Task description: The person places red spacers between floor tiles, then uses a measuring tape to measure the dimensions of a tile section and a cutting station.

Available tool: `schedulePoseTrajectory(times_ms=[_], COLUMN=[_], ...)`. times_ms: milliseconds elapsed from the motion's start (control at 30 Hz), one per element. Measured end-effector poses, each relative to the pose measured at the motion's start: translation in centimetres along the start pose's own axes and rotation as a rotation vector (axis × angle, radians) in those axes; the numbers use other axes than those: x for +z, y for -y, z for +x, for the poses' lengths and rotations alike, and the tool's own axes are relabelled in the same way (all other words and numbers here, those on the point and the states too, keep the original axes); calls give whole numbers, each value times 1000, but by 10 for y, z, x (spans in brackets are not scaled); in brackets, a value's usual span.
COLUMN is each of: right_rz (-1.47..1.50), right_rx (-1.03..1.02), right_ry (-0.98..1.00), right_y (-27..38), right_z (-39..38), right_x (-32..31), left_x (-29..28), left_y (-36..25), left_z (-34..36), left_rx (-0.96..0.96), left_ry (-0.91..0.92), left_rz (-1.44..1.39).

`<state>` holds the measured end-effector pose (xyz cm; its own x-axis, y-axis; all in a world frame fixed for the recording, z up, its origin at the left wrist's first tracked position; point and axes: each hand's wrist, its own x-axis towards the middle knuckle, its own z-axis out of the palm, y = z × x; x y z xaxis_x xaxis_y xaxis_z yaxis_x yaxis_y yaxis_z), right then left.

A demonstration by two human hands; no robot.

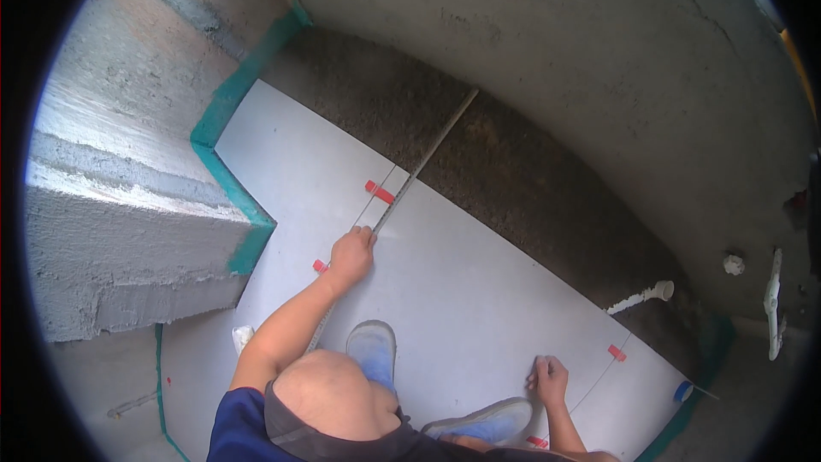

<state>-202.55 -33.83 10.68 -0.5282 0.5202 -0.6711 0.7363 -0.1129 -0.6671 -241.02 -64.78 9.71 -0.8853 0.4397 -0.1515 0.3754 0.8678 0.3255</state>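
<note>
Large white floor tiles [462, 291] lie under my feet, with thin joints between them. My left hand [352, 255] is closed on a long, narrow strip with fine markings, which looks like a measuring tape blade [440, 139]. This strip runs along a joint and sticks out past the tile edge over the dark bed. Beside it sit a red tile-levelling wedge [380, 192] and another red wedge [321, 267]. My right hand [550, 378] is low over the tiles near my right shoe [487, 421], fingers curled; whatever they hold, if anything, is hidden.
A dark mortar bed [513, 171] lies between the tiles and the far grey wall [599, 60]. A white pipe stub [663, 291] rises at the right. Green coating [227, 111] edges the left wall. Near the right tile edge are a red wedge [617, 352] and a round blue item [683, 391].
</note>
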Motion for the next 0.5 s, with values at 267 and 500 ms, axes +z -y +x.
schedulePoseTrajectory(times_ms=[267, 500], right_rz=[-6, 5], right_rx=[1, 13], right_ry=[-18, -10], right_y=[9, 6], right_z=[-3, 0], right_x=[3, 2], left_x=[-3, -13], left_y=[6, 4], left_z=[2, 9], left_rx=[-123, -132], left_ry=[25, 59], left_rz=[-160, -161])
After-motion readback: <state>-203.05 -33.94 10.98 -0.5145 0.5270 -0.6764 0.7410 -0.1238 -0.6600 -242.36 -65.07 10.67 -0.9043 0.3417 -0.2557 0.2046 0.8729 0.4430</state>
